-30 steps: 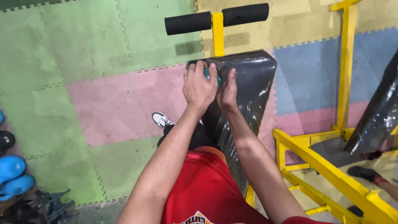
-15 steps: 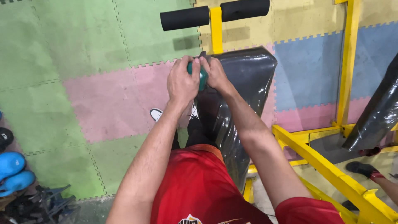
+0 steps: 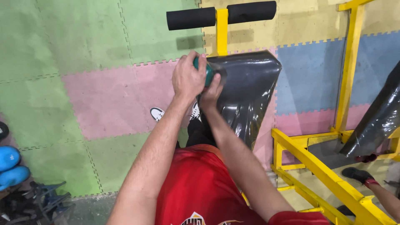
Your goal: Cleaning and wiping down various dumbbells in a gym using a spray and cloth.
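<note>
My left hand (image 3: 188,78) is closed over a small round green object (image 3: 208,75), gripping it from the top and left. My right hand (image 3: 211,95) comes up from below, and its fingers press against the same green object. Both hands are at the near left corner of a black bench pad (image 3: 246,91) wrapped in shiny plastic film. Most of the green object is hidden by my fingers, so I cannot tell what it is. My red shirt and dark trousers fill the lower middle of the view.
The pad sits on a yellow steel frame (image 3: 310,162) with black foam rollers (image 3: 221,16) at the far end. Coloured foam mats (image 3: 104,100) cover the floor. Blue dumbbells (image 3: 10,166) lie at the left edge. Another person's shoe (image 3: 356,175) and arm are at the lower right.
Both hands, holding the green object, have moved left from the top of the pad to its left corner. The view has shifted slightly with them.
</note>
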